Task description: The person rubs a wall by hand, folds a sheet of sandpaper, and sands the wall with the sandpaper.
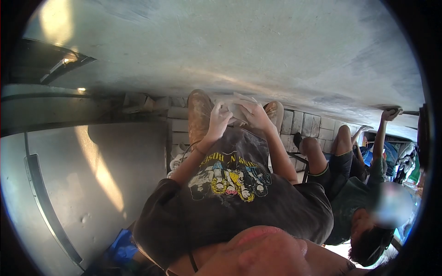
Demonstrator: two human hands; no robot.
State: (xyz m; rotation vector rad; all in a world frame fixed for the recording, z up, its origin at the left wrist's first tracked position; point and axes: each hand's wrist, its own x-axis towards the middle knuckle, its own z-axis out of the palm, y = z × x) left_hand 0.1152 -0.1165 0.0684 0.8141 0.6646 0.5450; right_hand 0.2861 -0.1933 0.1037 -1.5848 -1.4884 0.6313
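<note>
My left hand (220,118) is closed, its fingers bent around one side of a thin, pale grey piece (236,110) in front of my lap. On the other side of this piece is my right hand (256,115), fingers bent and gripping it. The two hands are close together, between my knees. What the piece is made of cannot be told. Just beyond the hands runs a large grey-green surface (230,50), smooth with some smudges.
To the right a co-worker (354,202) sits with one raised hand (391,114) against the same surface. Another hand (365,129) shows near it. A metal panel (124,170) stands at the left. Blocks (304,124) lie below, and a blue bag (123,246) is at bottom left.
</note>
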